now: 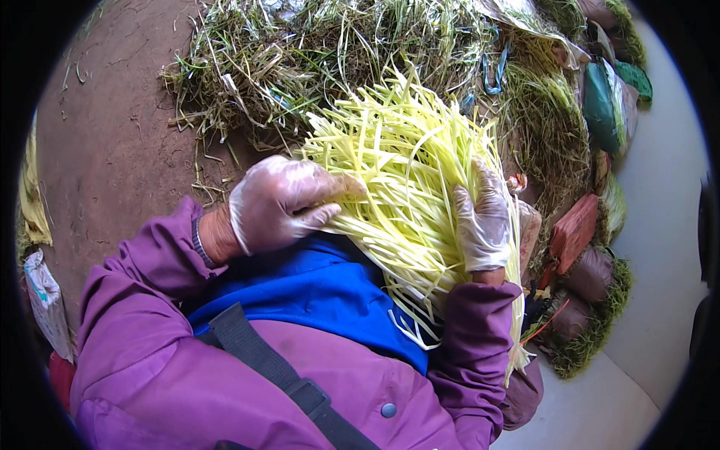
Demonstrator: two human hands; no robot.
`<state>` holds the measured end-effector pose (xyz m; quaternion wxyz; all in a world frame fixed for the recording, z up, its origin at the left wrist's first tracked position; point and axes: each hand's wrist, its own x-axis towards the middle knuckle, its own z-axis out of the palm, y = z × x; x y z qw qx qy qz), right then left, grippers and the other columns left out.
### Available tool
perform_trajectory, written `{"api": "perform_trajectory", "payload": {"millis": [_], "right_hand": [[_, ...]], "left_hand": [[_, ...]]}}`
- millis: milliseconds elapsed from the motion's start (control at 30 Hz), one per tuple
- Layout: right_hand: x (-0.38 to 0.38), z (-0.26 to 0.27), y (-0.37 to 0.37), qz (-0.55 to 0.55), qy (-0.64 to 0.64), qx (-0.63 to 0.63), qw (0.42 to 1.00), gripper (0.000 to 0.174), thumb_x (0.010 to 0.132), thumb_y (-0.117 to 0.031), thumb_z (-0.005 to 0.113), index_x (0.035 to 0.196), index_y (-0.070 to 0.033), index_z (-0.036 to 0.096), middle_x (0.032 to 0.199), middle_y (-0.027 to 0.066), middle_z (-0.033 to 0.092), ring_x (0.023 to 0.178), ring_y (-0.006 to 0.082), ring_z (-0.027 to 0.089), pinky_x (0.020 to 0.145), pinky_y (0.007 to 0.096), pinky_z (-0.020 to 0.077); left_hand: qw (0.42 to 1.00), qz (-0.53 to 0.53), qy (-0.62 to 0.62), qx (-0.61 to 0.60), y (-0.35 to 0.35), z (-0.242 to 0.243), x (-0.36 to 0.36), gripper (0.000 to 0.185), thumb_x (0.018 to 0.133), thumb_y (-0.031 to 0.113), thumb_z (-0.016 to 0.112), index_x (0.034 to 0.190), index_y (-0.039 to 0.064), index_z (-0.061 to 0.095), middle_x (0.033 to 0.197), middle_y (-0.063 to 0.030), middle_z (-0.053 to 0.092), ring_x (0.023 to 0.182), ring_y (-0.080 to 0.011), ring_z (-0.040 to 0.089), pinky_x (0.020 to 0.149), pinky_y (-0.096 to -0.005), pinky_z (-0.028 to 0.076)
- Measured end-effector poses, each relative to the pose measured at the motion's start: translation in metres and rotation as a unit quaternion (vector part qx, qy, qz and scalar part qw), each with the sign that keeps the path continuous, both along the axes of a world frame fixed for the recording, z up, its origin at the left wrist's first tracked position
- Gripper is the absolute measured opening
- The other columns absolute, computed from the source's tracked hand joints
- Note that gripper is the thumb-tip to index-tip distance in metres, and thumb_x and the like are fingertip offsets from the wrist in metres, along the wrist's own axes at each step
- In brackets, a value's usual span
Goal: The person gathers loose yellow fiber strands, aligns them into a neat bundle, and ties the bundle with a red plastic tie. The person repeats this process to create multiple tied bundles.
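Note:
A large loose bundle of pale yellow blanched chives point(410, 163) lies across my lap, over a blue cloth point(292, 281). My left hand point(287, 202), in a thin translucent glove, reaches in at the bundle's left edge. Its thumb and fingertips touch the leaves, but whether a leaf is pinched between them is unclear. On the right side, my gloved right hand point(484, 219) clasps the bundle, thumb on top and fingers along the outer leaves. Some strands hang down past both sides of my right sleeve.
A heap of green and dried grassy trimmings point(337, 50) lies ahead on the bare earth floor point(118, 124). To the right are a red block-shaped object point(574, 232), a green bag point(601, 107) and several brown bundles with green leaves beside a pale wall point(658, 225). A white sack point(48, 304) stands at left.

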<state>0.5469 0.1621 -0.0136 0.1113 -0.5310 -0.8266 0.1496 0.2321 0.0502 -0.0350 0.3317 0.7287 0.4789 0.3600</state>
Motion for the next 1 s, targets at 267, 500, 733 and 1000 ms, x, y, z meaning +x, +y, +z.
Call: {"api": "perform_trajectory", "payload": {"millis": [267,500,733,1000], "right_hand": [[-0.002,0.002,-0.003,0.004,0.008,-0.013,1.0,0.047,0.093,-0.02,0.071,0.135,-0.001,0.059,0.13,0.0196,0.064,0.123,0.0325,0.059,0.109,0.0396,0.042],[-0.004,0.002,-0.005,0.022,-0.022,0.029,0.999,0.056,0.088,-0.028,0.073,0.137,-0.005,0.058,0.127,0.0253,0.063,0.116,0.0435,0.061,0.1,0.0475,0.0485],[-0.007,0.008,-0.008,0.012,-0.051,0.019,0.998,0.063,0.086,-0.035,0.075,0.14,-0.007,0.056,0.135,0.0258,0.059,0.123,0.0438,0.056,0.104,0.0501,0.0446],[-0.01,0.022,-0.017,0.039,-0.079,-0.026,0.996,0.086,0.078,-0.053,0.081,0.146,-0.011,0.051,0.145,0.0268,0.051,0.132,0.044,0.05,0.109,0.0506,0.0408]], "left_hand": [[0.995,0.078,-0.07,-0.002,0.006,-0.008,-0.012,0.031,0.091,0.009,0.068,0.121,0.003,0.071,0.095,-0.0113,0.074,0.082,-0.0262,0.068,0.075,-0.0362,0.051],[0.977,0.14,-0.16,-0.019,0.04,-0.02,-0.021,0.024,0.093,0.013,0.069,0.112,-0.001,0.073,0.111,-0.0146,0.074,0.103,-0.0239,0.069,0.096,-0.0352,0.051],[0.941,0.118,-0.265,-0.173,0.051,-0.035,-0.008,0.026,0.095,0.013,0.07,0.116,-0.001,0.071,0.122,-0.0128,0.071,0.11,-0.0168,0.066,0.098,-0.0313,0.051],[0.912,0.181,-0.343,-0.136,0.06,-0.043,-0.029,0.03,0.1,0.007,0.063,0.128,-0.003,0.064,0.136,-0.015,0.064,0.123,-0.0195,0.062,0.107,-0.0318,0.048]]}}
